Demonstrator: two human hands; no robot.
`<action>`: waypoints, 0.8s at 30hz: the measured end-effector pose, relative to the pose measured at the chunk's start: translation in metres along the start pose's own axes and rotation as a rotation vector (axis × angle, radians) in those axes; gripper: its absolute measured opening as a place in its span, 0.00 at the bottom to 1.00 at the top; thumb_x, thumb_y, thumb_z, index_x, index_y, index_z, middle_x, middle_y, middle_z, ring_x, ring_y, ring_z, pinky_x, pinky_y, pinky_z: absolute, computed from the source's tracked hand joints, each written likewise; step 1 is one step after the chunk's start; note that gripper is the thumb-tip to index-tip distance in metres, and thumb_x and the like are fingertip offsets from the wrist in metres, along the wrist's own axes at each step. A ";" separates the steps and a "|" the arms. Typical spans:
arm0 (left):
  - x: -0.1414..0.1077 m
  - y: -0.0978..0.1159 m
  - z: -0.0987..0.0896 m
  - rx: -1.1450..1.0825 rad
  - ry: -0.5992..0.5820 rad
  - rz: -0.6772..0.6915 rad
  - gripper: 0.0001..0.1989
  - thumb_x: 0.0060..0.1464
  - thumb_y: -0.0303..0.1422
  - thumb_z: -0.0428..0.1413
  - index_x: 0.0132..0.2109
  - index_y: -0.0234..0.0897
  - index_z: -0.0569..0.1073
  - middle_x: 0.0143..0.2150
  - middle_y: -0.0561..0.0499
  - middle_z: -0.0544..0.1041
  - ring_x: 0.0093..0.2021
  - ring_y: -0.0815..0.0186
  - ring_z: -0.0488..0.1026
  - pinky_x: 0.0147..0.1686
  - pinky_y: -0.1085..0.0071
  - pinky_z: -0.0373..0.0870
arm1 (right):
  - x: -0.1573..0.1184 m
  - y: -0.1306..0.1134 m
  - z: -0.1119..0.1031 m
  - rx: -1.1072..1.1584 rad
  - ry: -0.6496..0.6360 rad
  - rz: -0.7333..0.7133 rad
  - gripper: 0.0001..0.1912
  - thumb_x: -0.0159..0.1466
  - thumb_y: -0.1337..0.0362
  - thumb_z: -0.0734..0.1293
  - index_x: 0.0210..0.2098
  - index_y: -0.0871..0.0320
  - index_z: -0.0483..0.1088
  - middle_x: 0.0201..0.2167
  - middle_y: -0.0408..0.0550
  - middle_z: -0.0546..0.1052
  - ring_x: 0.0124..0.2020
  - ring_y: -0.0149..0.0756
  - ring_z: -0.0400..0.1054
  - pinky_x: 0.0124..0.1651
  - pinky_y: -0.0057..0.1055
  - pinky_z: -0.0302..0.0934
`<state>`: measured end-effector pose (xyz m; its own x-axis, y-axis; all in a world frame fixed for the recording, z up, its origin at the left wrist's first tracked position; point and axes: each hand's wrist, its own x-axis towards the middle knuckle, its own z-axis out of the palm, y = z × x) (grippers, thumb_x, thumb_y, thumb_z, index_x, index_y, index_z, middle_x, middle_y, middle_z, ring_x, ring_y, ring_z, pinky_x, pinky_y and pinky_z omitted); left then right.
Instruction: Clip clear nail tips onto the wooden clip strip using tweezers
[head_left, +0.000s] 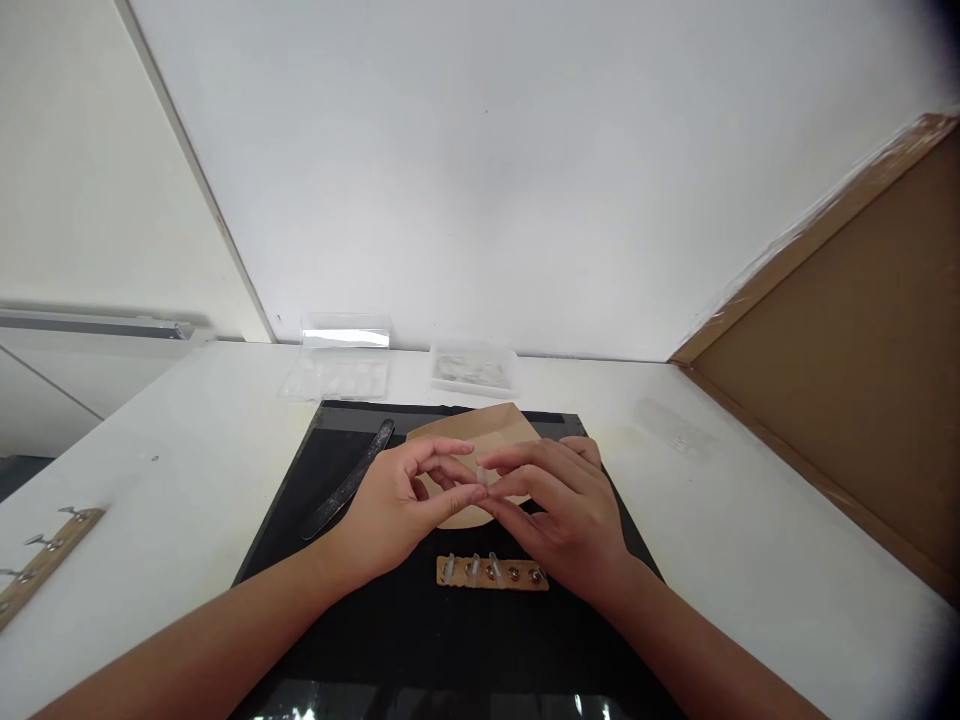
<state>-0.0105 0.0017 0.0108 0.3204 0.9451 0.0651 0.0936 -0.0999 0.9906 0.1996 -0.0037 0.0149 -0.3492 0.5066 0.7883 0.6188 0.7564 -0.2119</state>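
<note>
A small clear false nail tip point(481, 475) stands nearly upright where the fingertips of both my hands meet. My left hand point(405, 490) has its thumb at the foot of the tip, its other fingers curved above. From the other side my right hand point(562, 500) closes its thumb and fingers on the same tip. Just below lies a cork-coloured strip point(493, 583) with a row of shiny round studs; clear nail tips stand on three of them at its left side. Under my hands rests a brown paper sheet point(512, 425), partly covered by them.
A curved black nail file point(349, 482) lies left on the black mat point(450, 650). Behind stand an opened clear case point(337, 375) and a clear box of nail tips point(472, 370). Another studded strip point(56, 560) sits far left. A brown panel point(847, 340) borders the white table's right.
</note>
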 end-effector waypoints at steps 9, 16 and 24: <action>0.000 0.004 -0.004 -0.073 -0.083 -0.120 0.25 0.54 0.43 0.70 0.54 0.38 0.75 0.36 0.49 0.85 0.26 0.73 0.69 0.29 0.74 0.64 | -0.002 -0.001 -0.006 0.236 -0.144 0.291 0.18 0.62 0.52 0.79 0.46 0.49 0.73 0.37 0.37 0.81 0.35 0.35 0.75 0.45 0.38 0.60; -0.002 0.000 -0.003 -0.076 -0.078 -0.122 0.30 0.53 0.45 0.71 0.56 0.40 0.69 0.35 0.50 0.85 0.28 0.68 0.74 0.31 0.72 0.66 | -0.006 0.003 -0.008 0.317 -0.210 0.301 0.16 0.61 0.50 0.79 0.38 0.51 0.74 0.31 0.37 0.79 0.30 0.33 0.72 0.43 0.38 0.57; -0.001 0.001 -0.007 0.446 0.013 0.306 0.10 0.64 0.41 0.62 0.37 0.41 0.82 0.33 0.54 0.84 0.24 0.72 0.70 0.27 0.74 0.65 | 0.001 0.024 -0.034 0.393 -0.416 0.358 0.19 0.57 0.49 0.81 0.35 0.54 0.74 0.30 0.39 0.78 0.26 0.29 0.67 0.38 0.34 0.63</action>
<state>-0.0176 0.0031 0.0126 0.3840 0.8557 0.3468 0.3900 -0.4908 0.7791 0.2379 0.0010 0.0300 -0.4611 0.8115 0.3591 0.4720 0.5669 -0.6751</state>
